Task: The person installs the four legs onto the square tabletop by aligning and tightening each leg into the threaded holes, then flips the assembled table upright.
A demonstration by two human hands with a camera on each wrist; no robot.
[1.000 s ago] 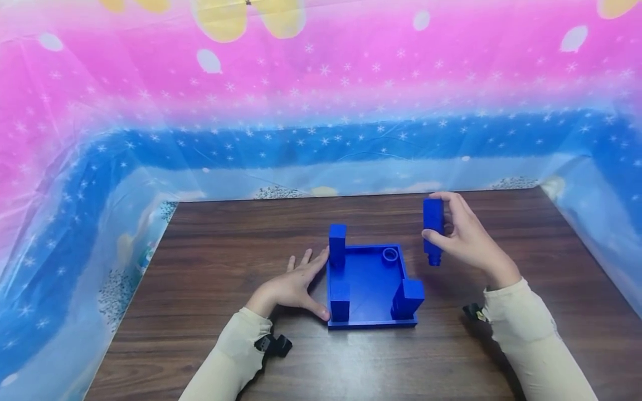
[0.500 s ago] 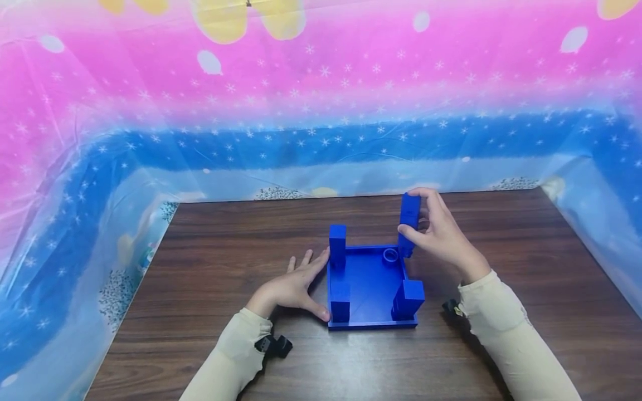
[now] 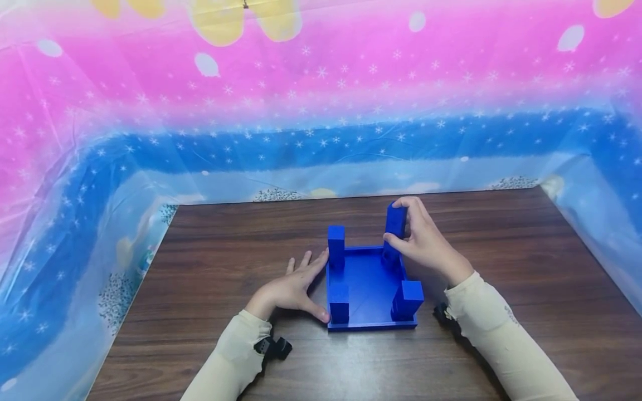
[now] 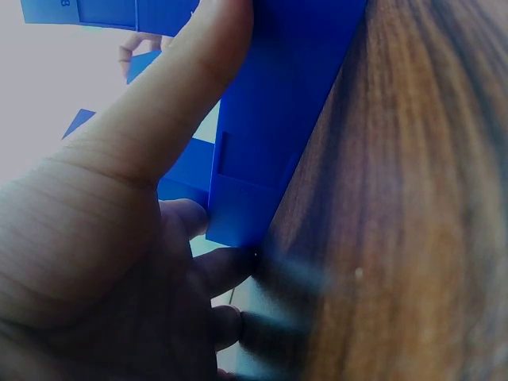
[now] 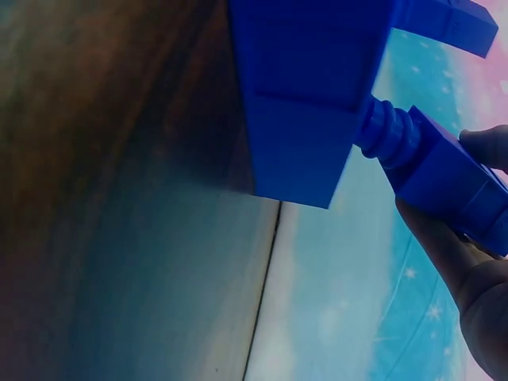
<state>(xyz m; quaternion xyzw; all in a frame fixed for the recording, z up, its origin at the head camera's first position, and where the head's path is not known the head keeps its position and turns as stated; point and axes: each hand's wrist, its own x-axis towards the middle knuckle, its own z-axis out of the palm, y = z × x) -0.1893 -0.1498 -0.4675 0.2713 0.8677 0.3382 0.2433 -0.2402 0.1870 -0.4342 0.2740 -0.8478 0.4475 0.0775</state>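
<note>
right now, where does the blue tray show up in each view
Head: just right of centre, lower half, the blue tray seen from above.
Left wrist: upper middle, its side wall cut off by the top edge.
Right wrist: top centre, a side wall again cut off above.
Shared landmark: wooden tabletop, right side in left wrist, left side in right wrist.

the brown wood-grained table [image 3: 241, 234] bears a shallow blue tray [image 3: 368, 292] — near its middle.

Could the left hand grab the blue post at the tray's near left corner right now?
Probably yes. The left hand holds nothing and rests against the blue tray, right beside its near left post, with nothing tall seen between.
</note>
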